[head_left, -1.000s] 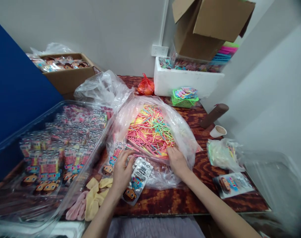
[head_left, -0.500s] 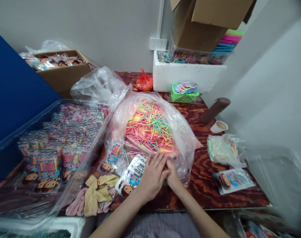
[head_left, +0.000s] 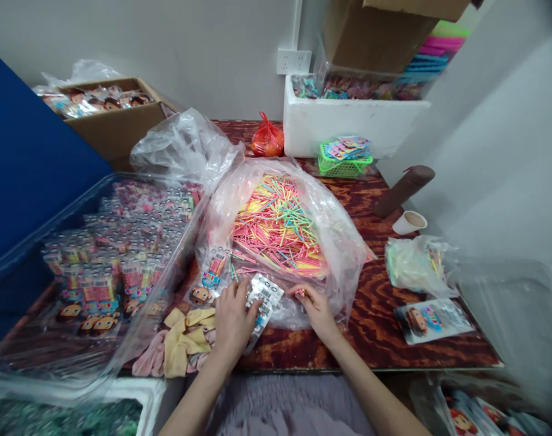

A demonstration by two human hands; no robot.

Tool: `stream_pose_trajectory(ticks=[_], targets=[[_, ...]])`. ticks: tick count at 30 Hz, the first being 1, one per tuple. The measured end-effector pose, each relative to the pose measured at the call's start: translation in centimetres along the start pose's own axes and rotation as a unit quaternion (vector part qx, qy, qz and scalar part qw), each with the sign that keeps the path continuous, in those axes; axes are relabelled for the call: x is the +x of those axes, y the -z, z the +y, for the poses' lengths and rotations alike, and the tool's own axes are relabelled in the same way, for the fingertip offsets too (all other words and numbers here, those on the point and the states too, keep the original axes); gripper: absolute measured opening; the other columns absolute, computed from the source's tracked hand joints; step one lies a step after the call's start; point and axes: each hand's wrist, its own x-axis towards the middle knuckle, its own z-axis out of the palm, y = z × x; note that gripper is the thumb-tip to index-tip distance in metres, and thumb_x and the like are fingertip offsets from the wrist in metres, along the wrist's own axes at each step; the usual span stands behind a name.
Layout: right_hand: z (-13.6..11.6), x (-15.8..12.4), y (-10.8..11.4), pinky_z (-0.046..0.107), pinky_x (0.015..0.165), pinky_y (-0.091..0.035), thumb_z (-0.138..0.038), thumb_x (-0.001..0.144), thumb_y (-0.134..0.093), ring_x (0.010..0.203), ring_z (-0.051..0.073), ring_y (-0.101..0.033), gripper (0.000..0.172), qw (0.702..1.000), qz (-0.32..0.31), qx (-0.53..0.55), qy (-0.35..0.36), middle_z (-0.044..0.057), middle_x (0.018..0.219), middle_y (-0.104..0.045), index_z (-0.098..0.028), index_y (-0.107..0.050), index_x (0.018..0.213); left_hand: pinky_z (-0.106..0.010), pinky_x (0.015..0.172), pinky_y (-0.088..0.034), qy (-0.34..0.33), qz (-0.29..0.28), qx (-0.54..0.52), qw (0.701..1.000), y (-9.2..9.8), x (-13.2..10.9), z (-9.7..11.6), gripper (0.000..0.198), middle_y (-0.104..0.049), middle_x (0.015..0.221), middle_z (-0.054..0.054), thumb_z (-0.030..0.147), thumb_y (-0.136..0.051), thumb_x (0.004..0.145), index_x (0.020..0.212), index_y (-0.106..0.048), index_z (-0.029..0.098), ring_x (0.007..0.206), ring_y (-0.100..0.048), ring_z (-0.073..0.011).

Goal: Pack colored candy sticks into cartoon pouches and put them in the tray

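My left hand grips the left side of a silvery printed pouch, with its fingers and thumb over the print. Curled closed, my right hand holds a small bundle of thin coloured sticks, whose pink and yellow ends poke out. Just beyond both hands lies a large clear plastic bag, open over a heap of pink, yellow and green sticks. A filled pouch lies to the left of the pouch in my hand.
On the left stands a clear tub of filled pouches, with crumpled cloths beside it. To the right are a paper cup, a brown flask, a knotted bag and pouches. A green basket sits at the back.
My hands were together over the pouch and have moved apart, left hand leftward. Stick ends now show in my right hand. The pouch has shifted and the view has tilted slightly.
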Motion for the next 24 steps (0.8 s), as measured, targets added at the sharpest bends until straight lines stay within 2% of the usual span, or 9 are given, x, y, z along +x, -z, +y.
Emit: stream_pose_trajectory(ticks=[2, 4, 8, 10, 13, 16, 19, 21, 24], targets=[[-0.2, -0.1, -0.1, 0.030, 0.078, -0.048, -0.032, 0.092, -0.049, 0.084, 0.019, -0.064, 0.022, 1.000, 0.007, 0.009, -0.011, 0.004, 0.085, -0.070, -0.019, -0.066, 0.087, -0.042, 0.083, -0.045, 0.010, 0.000, 0.012, 1.000, -0.1, 0.2, 0.2, 0.049, -0.062, 0.106, -0.013, 0.038, -0.062, 0.085, 0.128, -0.054, 0.016, 0.098, -0.057, -0.0308], [-0.7, -0.2, -0.1, 0.029, 0.076, -0.049, -0.031, 0.091, -0.050, 0.080, 0.018, -0.064, 0.018, 0.999, 0.020, 0.017, -0.025, 0.003, 0.081, -0.070, -0.019, -0.064, 0.087, -0.041, 0.082, -0.044, 0.019, 0.001, 0.009, 1.000, -0.2, 0.6, 0.1, 0.041, -0.063, 0.101, -0.011, 0.038, -0.062, 0.084, 0.120, -0.058, 0.018, 0.096, -0.057, -0.0301], [-1.8, 0.0, 0.3, 0.029, 0.075, -0.048, -0.029, 0.092, -0.049, 0.078, 0.017, -0.064, 0.015, 0.999, 0.024, 0.010, -0.024, 0.001, 0.079, -0.068, -0.019, -0.061, 0.091, -0.036, 0.077, -0.044, 0.046, 0.024, -0.084, 0.995, -0.7, 1.1, -0.5, 0.010, -0.062, 0.086, -0.005, 0.030, -0.056, 0.087, 0.089, -0.060, 0.021, 0.086, -0.059, -0.0247], [-2.4, 0.7, 1.0, 0.028, 0.074, -0.047, -0.027, 0.093, -0.047, 0.077, 0.017, -0.063, 0.015, 1.000, 0.021, -0.023, -0.005, 0.001, 0.078, -0.066, -0.020, -0.059, 0.089, -0.034, 0.073, -0.044, 0.049, 0.034, -0.132, 0.989, -0.8, 1.2, -0.7, 0.012, -0.060, 0.080, -0.003, 0.026, -0.052, 0.088, 0.078, -0.056, 0.022, 0.080, -0.059, -0.0227], [-3.0, 2.4, 2.5, 0.028, 0.073, -0.045, -0.021, 0.094, -0.042, 0.078, 0.019, -0.060, 0.017, 0.988, 0.037, -0.144, 0.038, 0.002, 0.078, -0.062, -0.020, -0.056, 0.085, -0.035, 0.077, -0.045, 0.031, 0.052, -0.142, 0.988, -0.6, 1.1, -0.7, 0.011, -0.062, 0.088, -0.005, 0.028, -0.049, 0.091, 0.088, -0.058, 0.022, 0.086, -0.060, -0.0238], [-3.5, 4.4, 3.4, 0.030, 0.074, -0.042, -0.009, 0.091, -0.039, 0.083, 0.020, -0.056, 0.020, 0.938, 0.005, -0.337, 0.082, 0.005, 0.085, -0.059, -0.019, -0.055, 0.085, -0.039, 0.083, -0.044, 0.011, 0.041, -0.074, 0.996, -0.4, 0.8, -0.4, 0.019, -0.062, 0.096, -0.008, 0.035, -0.055, 0.088, 0.101, -0.058, 0.021, 0.094, -0.058, -0.0273], [-3.6, 5.7, 3.2, 0.031, 0.073, -0.041, -0.001, 0.087, -0.040, 0.083, 0.021, -0.055, 0.025, 0.847, -0.074, -0.518, 0.092, 0.010, 0.097, -0.059, -0.017, -0.057, 0.095, -0.040, 0.080, -0.045, 0.018, 0.007, -0.024, 1.000, -0.4, 0.7, -0.2, 0.018, -0.061, 0.088, -0.007, 0.034, -0.061, 0.085, 0.095, -0.058, 0.020, 0.088, -0.059, -0.0277], [-3.6, 6.1, 2.7, 0.032, 0.073, -0.041, -0.001, 0.088, -0.042, 0.085, 0.023, -0.055, 0.024, 0.797, -0.113, -0.585, 0.099, 0.012, 0.100, -0.059, -0.016, -0.058, 0.098, -0.040, 0.078, -0.046, 0.024, 0.001, -0.041, 0.999, -0.5, 0.6, -0.2, 0.012, -0.059, 0.087, -0.007, 0.028, -0.059, 0.085, 0.092, -0.057, 0.019, 0.087, -0.059, -0.0271], [-3.4, 6.3, 2.3, 0.033, 0.075, -0.041, -0.004, 0.089, -0.045, 0.090, 0.025, -0.055, 0.021, 0.763, -0.142, -0.619, 0.120, 0.013, 0.100, -0.059, -0.015, -0.059, 0.100, -0.040, 0.084, -0.048, 0.021, 0.034, -0.084, 0.996, -0.5, 0.6, -0.3, 0.021, -0.057, 0.106, -0.011, 0.021, -0.056, 0.085, 0.106, -0.056, 0.019, 0.100, -0.058, -0.0279]])
